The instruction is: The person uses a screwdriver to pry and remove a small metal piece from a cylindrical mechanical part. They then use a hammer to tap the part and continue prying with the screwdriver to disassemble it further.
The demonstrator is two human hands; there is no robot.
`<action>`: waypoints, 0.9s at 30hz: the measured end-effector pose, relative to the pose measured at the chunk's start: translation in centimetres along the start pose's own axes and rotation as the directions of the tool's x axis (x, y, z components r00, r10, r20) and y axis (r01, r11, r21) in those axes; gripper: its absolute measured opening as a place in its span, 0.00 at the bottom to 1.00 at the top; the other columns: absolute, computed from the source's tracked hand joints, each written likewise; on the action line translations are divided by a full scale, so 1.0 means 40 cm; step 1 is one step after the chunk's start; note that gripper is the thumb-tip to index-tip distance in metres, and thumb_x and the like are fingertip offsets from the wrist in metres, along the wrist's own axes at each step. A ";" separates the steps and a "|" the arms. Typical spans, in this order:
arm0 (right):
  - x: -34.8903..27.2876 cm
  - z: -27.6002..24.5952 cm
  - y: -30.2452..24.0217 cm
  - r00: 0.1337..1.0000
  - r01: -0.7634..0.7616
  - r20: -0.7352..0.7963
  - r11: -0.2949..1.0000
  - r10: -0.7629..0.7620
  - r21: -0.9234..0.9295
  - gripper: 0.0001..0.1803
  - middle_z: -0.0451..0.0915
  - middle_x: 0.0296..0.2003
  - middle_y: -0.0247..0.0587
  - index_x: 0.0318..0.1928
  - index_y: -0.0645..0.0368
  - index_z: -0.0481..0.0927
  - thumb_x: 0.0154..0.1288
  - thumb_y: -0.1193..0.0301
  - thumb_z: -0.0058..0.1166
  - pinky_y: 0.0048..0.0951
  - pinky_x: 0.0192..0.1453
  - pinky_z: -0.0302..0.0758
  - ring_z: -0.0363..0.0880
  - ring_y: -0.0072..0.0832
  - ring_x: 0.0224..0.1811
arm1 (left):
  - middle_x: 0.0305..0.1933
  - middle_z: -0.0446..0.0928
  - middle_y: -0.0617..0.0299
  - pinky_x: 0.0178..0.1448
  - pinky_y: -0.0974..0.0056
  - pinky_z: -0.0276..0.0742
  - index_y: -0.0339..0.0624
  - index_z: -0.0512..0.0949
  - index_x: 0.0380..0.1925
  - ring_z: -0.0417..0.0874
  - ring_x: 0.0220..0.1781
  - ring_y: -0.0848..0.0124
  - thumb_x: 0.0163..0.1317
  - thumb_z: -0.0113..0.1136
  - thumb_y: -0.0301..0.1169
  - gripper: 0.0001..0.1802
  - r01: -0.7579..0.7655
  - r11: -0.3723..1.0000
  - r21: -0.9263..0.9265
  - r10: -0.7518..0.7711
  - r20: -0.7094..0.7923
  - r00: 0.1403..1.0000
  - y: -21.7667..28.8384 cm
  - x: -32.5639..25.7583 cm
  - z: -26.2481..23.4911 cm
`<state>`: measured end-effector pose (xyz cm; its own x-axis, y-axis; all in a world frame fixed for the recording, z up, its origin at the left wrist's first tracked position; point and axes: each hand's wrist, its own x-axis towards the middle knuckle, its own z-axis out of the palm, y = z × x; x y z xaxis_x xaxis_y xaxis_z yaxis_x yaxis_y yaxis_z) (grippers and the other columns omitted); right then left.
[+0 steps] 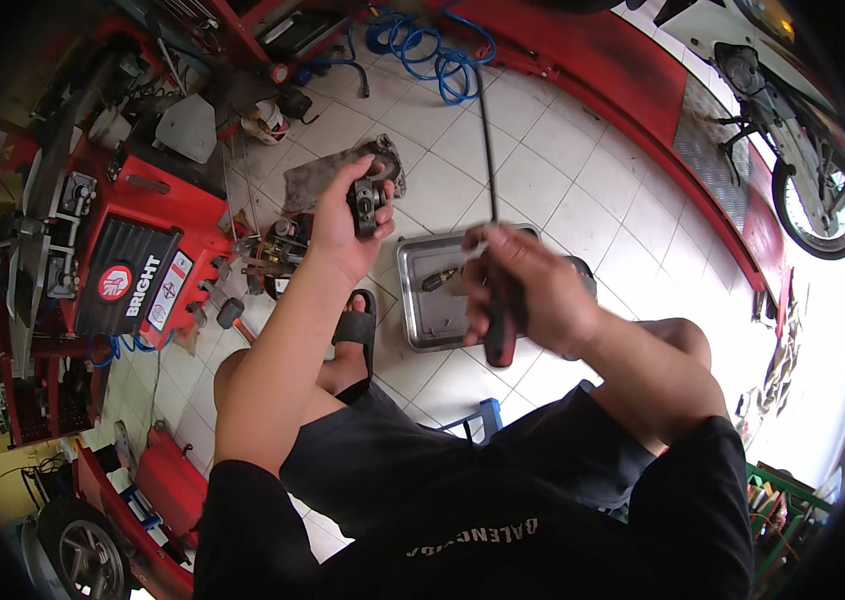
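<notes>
My left hand (pixel 348 225) is closed around a small dark metal part (pixel 367 207) with holes in its face. In my right hand (pixel 533 285), slightly blurred by motion, is a long screwdriver (pixel 501 345). Its red-and-black handle sits in the palm, and the thin dark shaft points away from me. The two hands are apart, and the screwdriver does not touch the metal part. Beneath my right hand a shallow metal tray (pixel 411 300) rests on the tiled floor. A dark and silver fitting (pixel 439 280) lies in it, and my right hand hides part of the tray.
A dirty grey cloth (pixel 313 183) lies beyond my left hand, near a coiled blue hose (pixel 453 65). On the left are a red machine (pixel 198 215) and a hammer (pixel 233 312). At right a motorcycle (pixel 793 130) stands by a red lift platform (pixel 633 90).
</notes>
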<state>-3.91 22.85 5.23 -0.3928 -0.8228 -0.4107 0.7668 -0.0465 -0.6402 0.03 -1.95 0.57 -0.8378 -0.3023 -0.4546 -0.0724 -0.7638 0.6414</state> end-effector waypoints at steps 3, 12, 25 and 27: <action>-0.014 0.003 0.073 0.979 -0.173 0.112 0.985 0.172 0.001 0.25 0.70 0.26 0.42 0.55 0.62 0.68 0.82 0.50 0.35 0.36 0.22 0.77 0.74 0.33 0.18 | 0.32 0.76 0.60 0.21 0.69 0.61 0.44 0.75 0.43 0.70 0.21 0.73 0.67 0.61 0.42 0.15 -0.056 0.998 0.002 0.056 -0.074 0.996 0.012 -0.003 -0.012; -0.118 0.045 0.121 0.878 -0.389 0.322 0.920 0.354 0.048 0.27 0.68 0.24 0.41 0.55 0.64 0.69 0.82 0.51 0.32 0.32 0.22 0.74 0.72 0.32 0.16 | 0.31 0.78 0.62 0.20 0.67 0.61 0.44 0.77 0.42 0.73 0.20 0.73 0.68 0.61 0.36 0.10 -0.406 0.874 0.268 0.447 -0.114 0.887 0.052 -0.018 -0.017; -0.113 0.037 0.118 0.882 -0.359 0.315 0.933 0.349 -0.027 0.26 0.68 0.24 0.41 0.55 0.65 0.69 0.83 0.52 0.32 0.28 0.20 0.72 0.73 0.30 0.15 | 0.30 0.77 0.61 0.21 0.67 0.61 0.45 0.77 0.41 0.72 0.19 0.73 0.68 0.61 0.36 0.09 -0.382 0.894 0.236 0.417 -0.121 0.901 0.045 -0.015 -0.025; -0.114 0.038 0.117 0.885 -0.357 0.310 0.934 0.348 -0.030 0.25 0.68 0.24 0.41 0.55 0.65 0.69 0.83 0.53 0.32 0.28 0.20 0.72 0.73 0.30 0.15 | 0.30 0.77 0.61 0.21 0.66 0.62 0.45 0.76 0.41 0.72 0.19 0.73 0.68 0.61 0.36 0.09 -0.385 0.892 0.238 0.421 -0.120 0.899 0.045 -0.014 -0.022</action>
<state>2.22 25.52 5.09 0.0765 -0.9197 -0.3850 0.8410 0.2670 -0.4706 0.83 -3.66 1.42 -0.7187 -0.6618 -0.2132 0.1299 -0.4290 0.8939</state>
